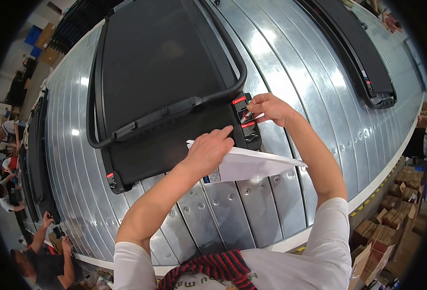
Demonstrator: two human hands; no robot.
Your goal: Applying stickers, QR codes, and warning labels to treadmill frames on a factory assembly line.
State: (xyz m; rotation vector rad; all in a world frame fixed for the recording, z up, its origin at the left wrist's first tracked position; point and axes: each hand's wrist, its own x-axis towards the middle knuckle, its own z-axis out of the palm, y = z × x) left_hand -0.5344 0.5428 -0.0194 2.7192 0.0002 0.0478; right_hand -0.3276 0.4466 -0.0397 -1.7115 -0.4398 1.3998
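A black folding treadmill (165, 53) lies flat in front of me, its handrail frame (242, 72) folded down around the deck. My right hand (271, 109) pinches at the right edge of a red-headed warning label (240, 109) on the treadmill's near right corner. Just below it sits a second, similar label (249, 133). My left hand (209, 151) grips a stack of white sheets (257, 166), its fingers resting over the black end cover. Small printed stickers (212, 177) show at the stack's lower left. Another warning label (111, 181) is on the near left corner.
The treadmill rests on a metal slatted conveyor (232, 212). A second black treadmill (356, 53) lies to the right, and another (37, 159) at the left. Co-workers (46, 256) stand along the left side. Cardboard boxes (392, 212) are piled at the right.
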